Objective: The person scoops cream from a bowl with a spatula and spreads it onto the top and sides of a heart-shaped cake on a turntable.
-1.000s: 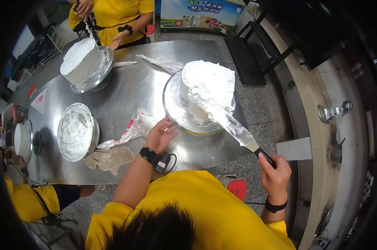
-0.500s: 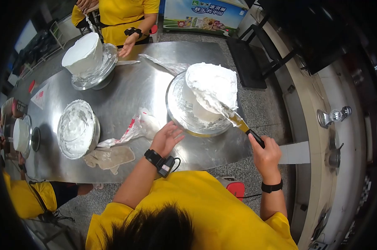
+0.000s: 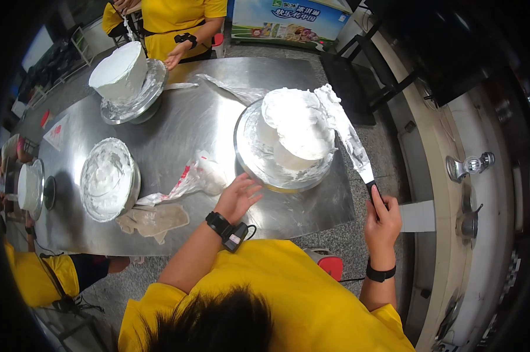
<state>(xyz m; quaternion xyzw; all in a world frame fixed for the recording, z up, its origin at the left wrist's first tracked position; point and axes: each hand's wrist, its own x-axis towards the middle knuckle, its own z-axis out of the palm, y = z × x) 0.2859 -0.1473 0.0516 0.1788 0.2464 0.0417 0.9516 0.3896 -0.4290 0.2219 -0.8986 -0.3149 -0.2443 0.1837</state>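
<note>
My right hand point(image 3: 383, 224) is closed round the black handle of an icing spatula point(image 3: 352, 141). White cream coats its blade, which angles up along the right side of a white cream-covered cake point(image 3: 297, 126). The cake stands on a round metal cake turntable point(image 3: 250, 161) smeared with cream; the cream on its top is uneven. At the turntable's near left rim is my left hand point(image 3: 240, 196), its fingers apart and holding nothing.
On the metal table point(image 3: 183, 129) are a cream-filled bowl point(image 3: 108, 179), a beige cloth point(image 3: 153, 220) and a piping bag point(image 3: 203, 173). Across it, a person in yellow point(image 3: 180, 17) works by another cake point(image 3: 119, 73). Further left is a third cake point(image 3: 29, 186).
My right hand has moved the spatula from across the cake's top out to its right side, turning the blade more upright. My left hand stays nearly in place.
</note>
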